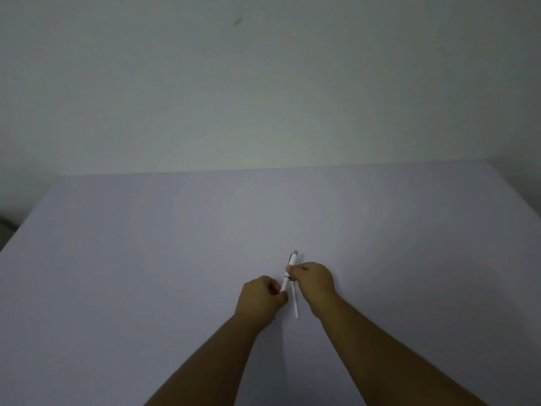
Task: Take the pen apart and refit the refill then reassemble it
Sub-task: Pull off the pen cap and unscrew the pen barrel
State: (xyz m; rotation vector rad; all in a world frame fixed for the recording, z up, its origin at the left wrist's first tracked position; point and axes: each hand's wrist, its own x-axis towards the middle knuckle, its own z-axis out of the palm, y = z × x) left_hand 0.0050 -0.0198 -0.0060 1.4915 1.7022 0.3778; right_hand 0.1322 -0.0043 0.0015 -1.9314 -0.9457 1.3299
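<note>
two bare hands meet over a pale lilac table [146, 259], working a white pen [288, 273] between them. the left hand [260, 298] is curled closed, its thumb and fingers pinching the lower end of the pen's barrel. the right hand [314, 281] is likewise closed, its fingertips [292, 271] gripping the pen just above a dark ring that circles the barrel near its middle. the pen is tilted, its upper end leaning away from the person and slightly to the right, with a greyish cap end [295, 254] showing beyond the right hand's knuckles. a second thin white rod [295, 303], which may be the refill, runs down from under the right hand in the gap between the two wrists, ending near the table surface; whether the right hand holds it or it lies on the table cannot be told. both forearms reach in from the bottom edge of the view. behind the table stands a plain off-white wall [263, 83] bearing a small dark smudge [237, 21] high up. the light is dim and fine detail on the pen is soft.
</note>
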